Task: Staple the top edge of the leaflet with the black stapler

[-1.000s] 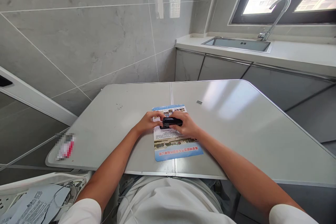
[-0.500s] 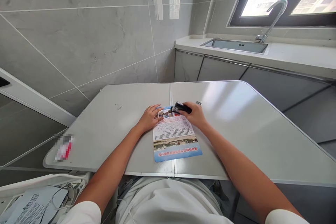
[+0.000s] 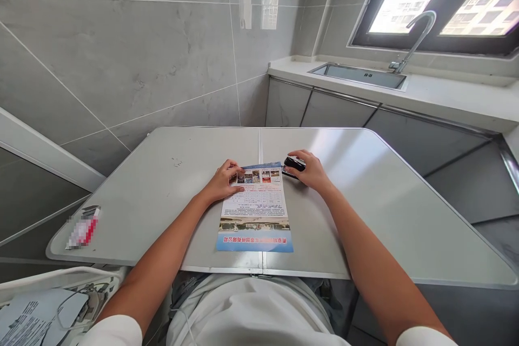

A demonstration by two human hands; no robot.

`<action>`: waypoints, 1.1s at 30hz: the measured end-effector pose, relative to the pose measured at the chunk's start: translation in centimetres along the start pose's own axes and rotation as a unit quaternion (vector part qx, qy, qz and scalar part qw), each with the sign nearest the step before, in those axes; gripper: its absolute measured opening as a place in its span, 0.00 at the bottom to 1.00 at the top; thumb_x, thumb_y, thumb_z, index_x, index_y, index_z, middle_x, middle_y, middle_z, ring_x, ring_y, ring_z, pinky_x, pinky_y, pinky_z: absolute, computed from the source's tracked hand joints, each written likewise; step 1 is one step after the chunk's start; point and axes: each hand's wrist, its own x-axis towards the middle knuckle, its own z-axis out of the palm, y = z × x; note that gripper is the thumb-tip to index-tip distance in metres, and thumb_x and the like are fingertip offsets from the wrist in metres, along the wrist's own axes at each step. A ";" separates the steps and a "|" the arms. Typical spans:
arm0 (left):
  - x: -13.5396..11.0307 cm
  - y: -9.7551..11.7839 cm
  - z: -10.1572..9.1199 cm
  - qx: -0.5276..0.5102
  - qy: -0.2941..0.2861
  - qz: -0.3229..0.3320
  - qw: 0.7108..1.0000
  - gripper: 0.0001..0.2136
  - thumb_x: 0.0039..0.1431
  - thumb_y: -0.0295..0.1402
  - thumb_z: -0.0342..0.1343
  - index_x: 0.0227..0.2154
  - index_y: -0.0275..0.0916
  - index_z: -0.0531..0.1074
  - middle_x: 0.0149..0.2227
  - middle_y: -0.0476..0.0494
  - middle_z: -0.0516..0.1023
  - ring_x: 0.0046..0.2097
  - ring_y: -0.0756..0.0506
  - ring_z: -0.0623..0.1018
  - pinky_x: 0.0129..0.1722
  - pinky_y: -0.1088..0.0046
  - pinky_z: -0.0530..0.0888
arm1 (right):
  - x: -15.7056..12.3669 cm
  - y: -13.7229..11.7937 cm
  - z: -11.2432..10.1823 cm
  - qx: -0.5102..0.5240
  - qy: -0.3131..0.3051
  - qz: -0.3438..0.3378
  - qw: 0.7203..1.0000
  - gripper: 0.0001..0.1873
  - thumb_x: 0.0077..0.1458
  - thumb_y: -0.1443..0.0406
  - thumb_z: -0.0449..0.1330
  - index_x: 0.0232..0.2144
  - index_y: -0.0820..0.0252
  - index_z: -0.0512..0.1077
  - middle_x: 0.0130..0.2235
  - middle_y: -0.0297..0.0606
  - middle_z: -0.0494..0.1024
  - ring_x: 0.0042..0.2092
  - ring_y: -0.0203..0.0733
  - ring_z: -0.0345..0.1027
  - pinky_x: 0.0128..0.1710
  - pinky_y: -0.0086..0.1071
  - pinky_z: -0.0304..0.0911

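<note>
A printed leaflet [image 3: 254,211] with blue ends and small photos lies on the pale table, its lettering upside down to me. A second blue edge shows at its far end, so more than one sheet seems stacked. My left hand [image 3: 223,181] grips the leaflet's far left side, thumb on the print and fingers curled at the edge. My right hand [image 3: 310,170] is closed around a black stapler [image 3: 294,164], whose front end is at the leaflet's far right corner. Whether its jaws are around the paper, I cannot tell.
The folding table [image 3: 365,216] has a seam down its middle. A blurred red-and-white packet [image 3: 83,230] lies at its left corner. Below left, a white basket [image 3: 48,275] holds papers and cables. A counter with a sink [image 3: 360,75] and tap [image 3: 421,38] stands beyond.
The leaflet has turned straighter and shifted left with my left hand. The stapler has moved from above the leaflet's photos to its right corner. The view has shifted slightly.
</note>
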 end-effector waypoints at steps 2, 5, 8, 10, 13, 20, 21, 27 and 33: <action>0.0 0.0 0.0 -0.015 -0.003 0.002 1.000 0.23 0.55 0.40 0.72 0.52 0.42 0.76 0.54 0.39 0.68 0.51 0.39 0.77 0.55 0.57 0.78 | -0.1 -1.1 0.0 0.032 0.038 -0.053 0.997 0.10 0.63 0.57 0.64 0.44 0.52 0.79 0.46 0.40 0.83 0.49 0.52 0.74 0.50 0.45 0.68; 0.0 0.2 -0.2 -0.028 -0.013 0.001 1.000 0.24 0.55 0.41 0.72 0.53 0.43 0.77 0.54 0.39 0.68 0.52 0.39 0.77 0.56 0.56 0.77 | -0.2 -2.2 0.4 0.042 0.035 -0.069 0.996 0.07 0.64 0.59 0.63 0.40 0.51 0.80 0.41 0.39 0.84 0.46 0.51 0.73 0.49 0.45 0.68; -0.1 0.5 -0.4 -0.032 -0.017 -0.002 0.999 0.24 0.55 0.42 0.72 0.53 0.43 0.77 0.55 0.39 0.68 0.55 0.38 0.76 0.58 0.56 0.76 | -0.4 -2.7 1.1 0.031 0.005 -0.073 0.997 0.06 0.64 0.61 0.62 0.38 0.51 0.81 0.38 0.38 0.84 0.44 0.52 0.73 0.48 0.46 0.67; -0.1 0.7 -0.4 -0.036 -0.019 -0.003 0.999 0.24 0.56 0.42 0.71 0.54 0.43 0.77 0.55 0.39 0.68 0.55 0.37 0.76 0.59 0.55 0.76 | -0.5 -2.9 1.5 0.023 -0.004 -0.073 0.997 0.08 0.65 0.62 0.61 0.37 0.51 0.81 0.37 0.38 0.84 0.45 0.52 0.73 0.48 0.46 0.66; -0.1 0.6 -0.2 -0.038 -0.024 -0.003 0.999 0.24 0.57 0.42 0.71 0.55 0.43 0.77 0.56 0.38 0.68 0.56 0.37 0.76 0.60 0.53 0.75 | -0.7 -2.9 2.2 0.013 -0.007 -0.083 0.996 0.10 0.65 0.64 0.59 0.36 0.51 0.81 0.38 0.38 0.85 0.45 0.53 0.73 0.50 0.49 0.64; -0.1 -0.1 0.3 -0.035 -0.016 0.012 0.999 0.25 0.55 0.40 0.73 0.56 0.45 0.78 0.56 0.38 0.69 0.56 0.36 0.76 0.61 0.51 0.75 | -0.8 -3.7 3.8 0.014 -0.011 -0.090 0.996 0.10 0.64 0.65 0.60 0.42 0.49 0.82 0.40 0.39 0.85 0.46 0.54 0.74 0.52 0.51 0.65; -0.1 -0.1 0.3 -0.035 -0.017 0.013 0.999 0.25 0.55 0.40 0.73 0.56 0.45 0.78 0.56 0.38 0.68 0.56 0.37 0.76 0.61 0.51 0.75 | -0.8 -3.8 3.9 0.014 -0.010 -0.090 0.996 0.10 0.64 0.65 0.61 0.43 0.49 0.81 0.39 0.39 0.85 0.45 0.54 0.74 0.52 0.50 0.66; 0.0 0.1 0.1 -0.035 -0.026 0.019 0.999 0.23 0.57 0.41 0.71 0.55 0.45 0.78 0.55 0.39 0.68 0.55 0.38 0.76 0.59 0.53 0.77 | -0.7 -4.0 4.1 0.030 -0.004 -0.073 0.997 0.12 0.61 0.68 0.59 0.44 0.52 0.80 0.43 0.39 0.85 0.44 0.51 0.78 0.49 0.45 0.70; -0.1 0.4 -0.1 -0.037 -0.038 0.020 0.998 0.23 0.58 0.42 0.71 0.55 0.45 0.78 0.56 0.39 0.68 0.57 0.37 0.75 0.61 0.53 0.75 | -0.6 -4.0 4.4 0.058 -0.023 -0.052 0.997 0.12 0.61 0.68 0.60 0.44 0.52 0.79 0.42 0.35 0.86 0.43 0.49 0.81 0.51 0.43 0.71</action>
